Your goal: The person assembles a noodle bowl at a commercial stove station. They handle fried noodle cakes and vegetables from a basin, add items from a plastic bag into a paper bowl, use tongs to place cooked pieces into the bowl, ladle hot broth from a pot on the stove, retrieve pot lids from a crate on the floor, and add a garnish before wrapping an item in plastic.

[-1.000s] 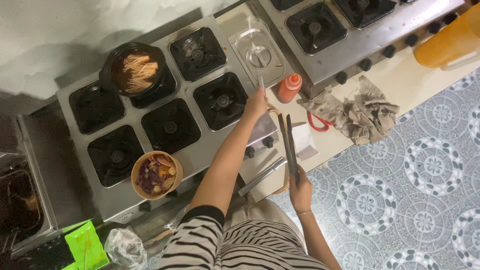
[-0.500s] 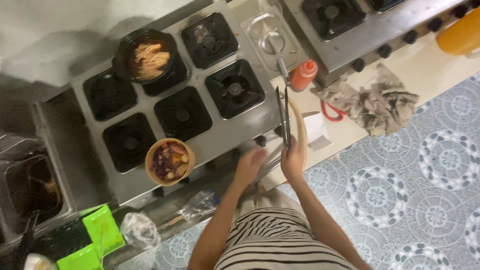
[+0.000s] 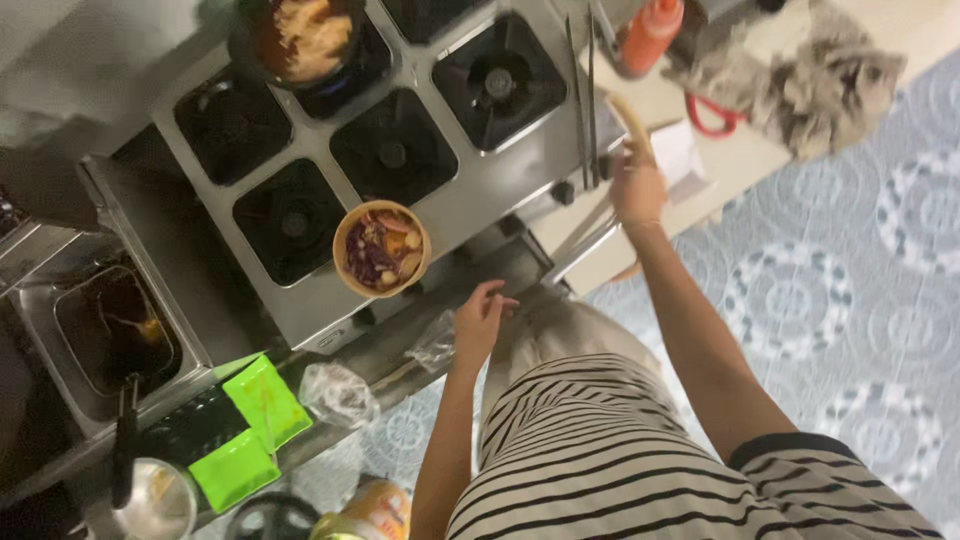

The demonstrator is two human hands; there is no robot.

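Right hand (image 3: pixel 638 185) gripping long tongs (image 3: pixel 580 90) over the stove (image 3: pixel 480 190) — left hand (image 3: pixel 480 318) loose, holding nothing, near paper bowl (image 3: pixel 382 248)

Left hand (image 3: pixel 480 318) hangs loosely curled; right hand (image 3: pixel 637 186) reaches forward, gripping.

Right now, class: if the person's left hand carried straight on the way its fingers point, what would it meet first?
The left hand hangs open by the stove's front edge, fingers pointing right towards a knob on that front. It would probably meet the front panel first, though depth is unclear from above.
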